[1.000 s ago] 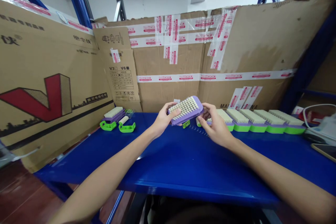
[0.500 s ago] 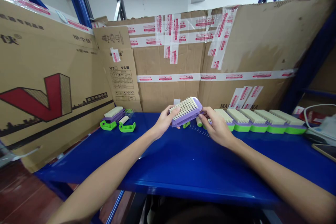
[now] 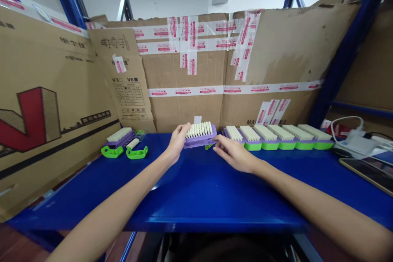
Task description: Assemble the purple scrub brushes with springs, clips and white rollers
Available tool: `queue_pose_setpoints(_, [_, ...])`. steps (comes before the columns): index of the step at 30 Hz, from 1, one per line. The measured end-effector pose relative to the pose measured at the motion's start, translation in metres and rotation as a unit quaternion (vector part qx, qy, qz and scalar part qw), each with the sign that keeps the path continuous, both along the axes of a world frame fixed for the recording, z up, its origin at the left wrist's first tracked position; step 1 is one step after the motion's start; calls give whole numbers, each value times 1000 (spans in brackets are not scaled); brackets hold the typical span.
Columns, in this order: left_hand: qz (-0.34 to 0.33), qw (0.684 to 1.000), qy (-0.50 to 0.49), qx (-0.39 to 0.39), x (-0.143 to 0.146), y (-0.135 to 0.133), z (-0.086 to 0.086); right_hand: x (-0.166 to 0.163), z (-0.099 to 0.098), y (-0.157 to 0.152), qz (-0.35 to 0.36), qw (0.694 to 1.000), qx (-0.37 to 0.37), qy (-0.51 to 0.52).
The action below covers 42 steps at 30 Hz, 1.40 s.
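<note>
Cardboard wall [image 3: 184, 108]: taped sheets stand along the back and left side, apparently a screen to keep small parts from sliding off behind.
Counter [image 3: 196, 190]: blue; its front stretch lies between the forearms, probably giving the hands room, while the goods sit along the back.
Row of six brushes [image 3: 268, 134]: at the right rear, side by side, bristles up, with green bases showing below purple bodies; that way up likely keeps the bristles from being flattened.
Left hand [image 3: 177, 141]: closed around the left end of the held brush [image 3: 200, 132], seemingly to steady it and leave the far end free.
Right hand [image 3: 235, 153]: fingers bent, tips at the right end of that brush; whether they pinch anything there, I cannot tell.
Held brush: raised above the counter between the two hands, bristles up and tipped toward the wearer, perhaps so its near edge can be seen; no green base shows on it.
Spare brush [image 3: 119, 135]: at the left rear, bristles up, grouped with loose parts, presumably as a kit.
Green brackets [image 3: 137, 153]: two, in front of the spare brush, near the edge of that group.
Pale cylinder [image 3: 132, 143]: lying behind the right-hand bracket.
Small green piece [image 3: 208, 146]: behind the held brush, mostly hidden.
</note>
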<state>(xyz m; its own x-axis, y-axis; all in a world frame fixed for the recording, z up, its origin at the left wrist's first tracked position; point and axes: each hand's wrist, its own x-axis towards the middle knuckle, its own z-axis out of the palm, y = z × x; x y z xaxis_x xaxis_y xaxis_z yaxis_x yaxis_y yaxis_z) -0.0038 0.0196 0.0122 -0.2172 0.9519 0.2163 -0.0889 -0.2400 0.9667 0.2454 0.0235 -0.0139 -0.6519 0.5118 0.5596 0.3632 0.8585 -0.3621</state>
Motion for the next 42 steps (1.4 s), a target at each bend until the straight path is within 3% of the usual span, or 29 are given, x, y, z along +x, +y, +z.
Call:
queue_pose_setpoints(6, [-9,1000,-3,5,1,-2,0,1,5,-4,-9,1000,-8,1])
queue_pose_setpoints(19, [-34,999,14,9,1,-3,2,1,7,-6,-97,991,-23,87])
queue_pose_setpoints(25, [-119,990,75,-22,4,-8,4,-2,6,-8,-87,996,-4,32])
queue_pose_setpoints(31, [-145,987,41,-49,0,-4,8,-1,6,-7,-97,995,-6,20])
queue_pose_setpoints(36, [-125,992,-23,-17,-2,-2,5,-2,10,-10,-119,991,-35,46])
queue_pose_setpoints(42, [-143,989,-1,40,2,-5,0,-2,11,-12,-128,989,-45,58])
